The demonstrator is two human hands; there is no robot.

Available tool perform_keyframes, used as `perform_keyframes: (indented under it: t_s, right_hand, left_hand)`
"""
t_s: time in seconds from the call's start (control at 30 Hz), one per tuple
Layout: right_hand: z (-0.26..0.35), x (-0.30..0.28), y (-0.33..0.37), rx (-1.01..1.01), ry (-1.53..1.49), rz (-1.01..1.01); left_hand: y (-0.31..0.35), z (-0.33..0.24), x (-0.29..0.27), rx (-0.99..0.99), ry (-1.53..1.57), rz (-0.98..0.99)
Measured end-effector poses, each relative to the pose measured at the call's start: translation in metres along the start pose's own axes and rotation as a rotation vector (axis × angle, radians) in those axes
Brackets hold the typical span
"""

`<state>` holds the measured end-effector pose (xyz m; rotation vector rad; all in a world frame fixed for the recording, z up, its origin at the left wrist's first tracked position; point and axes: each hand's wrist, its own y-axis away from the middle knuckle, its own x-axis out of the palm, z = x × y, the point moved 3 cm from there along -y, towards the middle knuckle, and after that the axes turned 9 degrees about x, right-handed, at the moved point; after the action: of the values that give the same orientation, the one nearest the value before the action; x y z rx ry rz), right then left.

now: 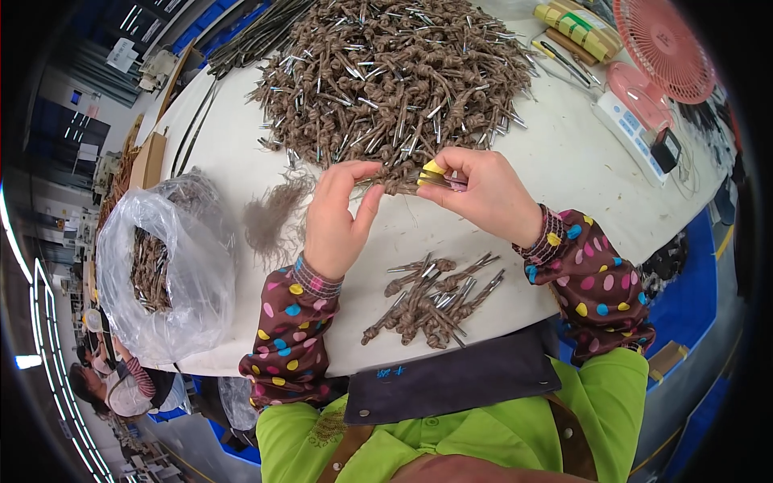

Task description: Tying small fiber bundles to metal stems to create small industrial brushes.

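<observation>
My left hand (338,211) curves thumb and forefinger around the end of a knotted brown cord (396,183) with fraying threads, in front of a large heap of similar pieces. Closed in my right hand (487,191) are small thread snips (432,172) with a yellow grip, their metal blades at the cord's right side. The heap (394,80) is made of brown knotted cords with shiny metal tips. Nearer me lies a small pile (435,304) of the same cords. Loose brown fibre fluff (274,217) rests left of my left hand.
A clear plastic bag (201,282) of cords stands at the table's left edge. At the right are a pink fan (664,48), a white power strip (630,133) and a yellow-wrapped roll (580,30). Long dark cords (262,36) lie at the far left. Another person (121,386) sits beyond.
</observation>
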<state>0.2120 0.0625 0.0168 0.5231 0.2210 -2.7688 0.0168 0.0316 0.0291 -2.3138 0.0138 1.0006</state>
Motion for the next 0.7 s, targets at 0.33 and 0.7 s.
perform_keyframes:
  t_s: [0.33,0.7]
  right_hand:
    - [0.008,0.002,0.006,-0.205,0.149,-0.035]
    - [0.012,0.002,0.008,-0.248,0.065,-0.083]
  left_hand:
    - [-0.002,-0.020,0.002,0.245,-0.376,0.267]
    - [0.001,-0.002,0.000,0.045,0.175,0.180]
